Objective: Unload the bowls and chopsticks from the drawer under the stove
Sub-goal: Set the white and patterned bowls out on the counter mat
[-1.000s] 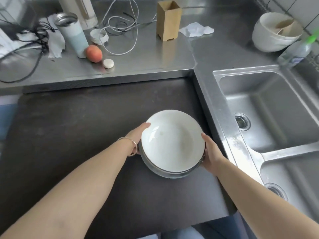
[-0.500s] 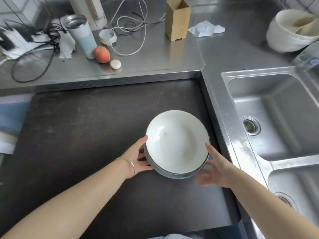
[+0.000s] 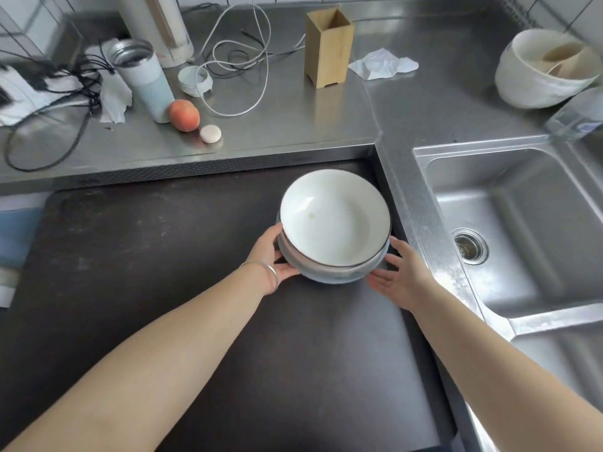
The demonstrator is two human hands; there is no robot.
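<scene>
A stack of white bowls (image 3: pixel 336 220) with dark rims stands on the dark stove top (image 3: pixel 163 256), near its back right corner. My left hand (image 3: pixel 272 256) cups the stack's left side, thumb along the rim and fingers at the lower bowl's base. My right hand (image 3: pixel 396 275) lies palm-up with fingers spread just right of the stack, at most brushing its base. No chopsticks and no drawer are in view.
A steel sink (image 3: pixel 509 223) lies right of the stove. On the back counter are a wooden holder (image 3: pixel 329 44), a peach (image 3: pixel 183 114), a tumbler (image 3: pixel 143 76), cables (image 3: pixel 235 60), a crumpled tissue (image 3: pixel 381 65) and a white pot (image 3: pixel 545 70).
The bowl stack has slid away from me toward the back of the stove top. My right hand has let go and opened; the left stays against the stack.
</scene>
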